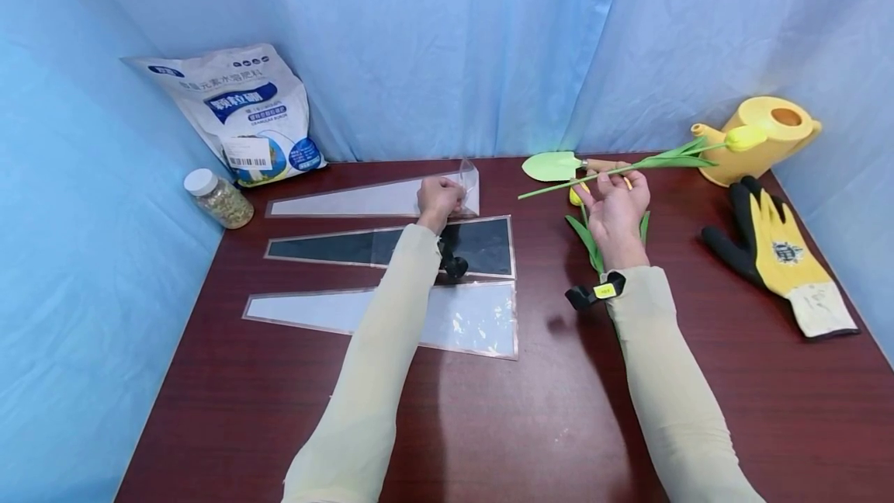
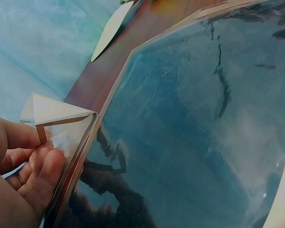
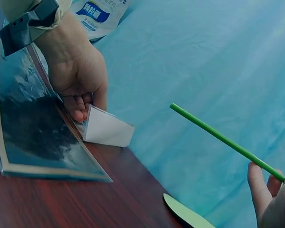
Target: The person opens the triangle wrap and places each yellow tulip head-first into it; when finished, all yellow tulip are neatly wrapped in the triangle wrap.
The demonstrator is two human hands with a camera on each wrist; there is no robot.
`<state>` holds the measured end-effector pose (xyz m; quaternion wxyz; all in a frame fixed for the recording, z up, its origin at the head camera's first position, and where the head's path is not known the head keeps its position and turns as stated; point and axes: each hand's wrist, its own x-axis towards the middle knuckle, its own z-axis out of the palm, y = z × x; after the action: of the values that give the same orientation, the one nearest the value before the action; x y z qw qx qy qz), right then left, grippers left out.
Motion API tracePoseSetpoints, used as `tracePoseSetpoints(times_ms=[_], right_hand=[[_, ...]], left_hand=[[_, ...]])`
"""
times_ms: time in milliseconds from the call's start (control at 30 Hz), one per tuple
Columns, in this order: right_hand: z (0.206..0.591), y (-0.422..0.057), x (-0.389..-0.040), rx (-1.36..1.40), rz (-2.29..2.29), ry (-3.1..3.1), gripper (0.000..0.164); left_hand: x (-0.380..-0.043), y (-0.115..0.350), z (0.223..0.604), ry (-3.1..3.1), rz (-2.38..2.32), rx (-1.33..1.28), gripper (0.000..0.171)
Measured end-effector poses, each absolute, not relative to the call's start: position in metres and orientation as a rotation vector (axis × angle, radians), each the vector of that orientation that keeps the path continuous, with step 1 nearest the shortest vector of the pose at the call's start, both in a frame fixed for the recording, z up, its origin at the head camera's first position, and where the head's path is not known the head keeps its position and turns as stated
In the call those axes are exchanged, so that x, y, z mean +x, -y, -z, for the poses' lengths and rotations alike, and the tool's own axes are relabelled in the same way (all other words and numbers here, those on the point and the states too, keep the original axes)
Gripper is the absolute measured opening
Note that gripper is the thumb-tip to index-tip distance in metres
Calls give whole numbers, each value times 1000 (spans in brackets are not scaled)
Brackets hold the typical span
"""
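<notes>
My left hand (image 1: 440, 202) pinches the wide end of the farthest flower sleeve (image 1: 377, 199), a flat tapered white bag with a clear front. In the left wrist view, the sleeve's corner (image 2: 61, 111) is bent up at the thumb and fingers. A black sleeve (image 1: 482, 247) and another white one (image 1: 475, 320) lie nearer, partly under my left forearm. My right hand (image 1: 618, 212) holds a yellow artificial tulip (image 1: 673, 158) by its green stem, bloom to the right, bare stem end pointing left toward the sleeves. Beneath that hand lies a second tulip (image 1: 590, 243), partly hidden.
A green trowel (image 1: 552, 166) with a wooden handle lies behind my right hand. At the right are a yellow watering can (image 1: 757, 150) and a yellow-black glove (image 1: 785, 251). A printed white bag (image 1: 240, 111) and a lidded jar (image 1: 220, 199) stand back left, before blue curtains.
</notes>
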<state>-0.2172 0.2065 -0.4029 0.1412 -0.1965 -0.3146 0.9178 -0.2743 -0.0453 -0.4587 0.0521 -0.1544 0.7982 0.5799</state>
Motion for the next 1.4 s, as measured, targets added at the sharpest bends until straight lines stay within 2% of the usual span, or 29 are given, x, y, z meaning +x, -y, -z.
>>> tracePoseSetpoints(times_ms=[600,1400], right_hand=[[412,-163,-254,-645,-2522,1087,17],[427,-122,-278,-643,-2422,1087,25]], left_hand=[[-274,46,457,-2419,-1759,-480,11],[-272,43,455,-2395,-1800,-481,11]])
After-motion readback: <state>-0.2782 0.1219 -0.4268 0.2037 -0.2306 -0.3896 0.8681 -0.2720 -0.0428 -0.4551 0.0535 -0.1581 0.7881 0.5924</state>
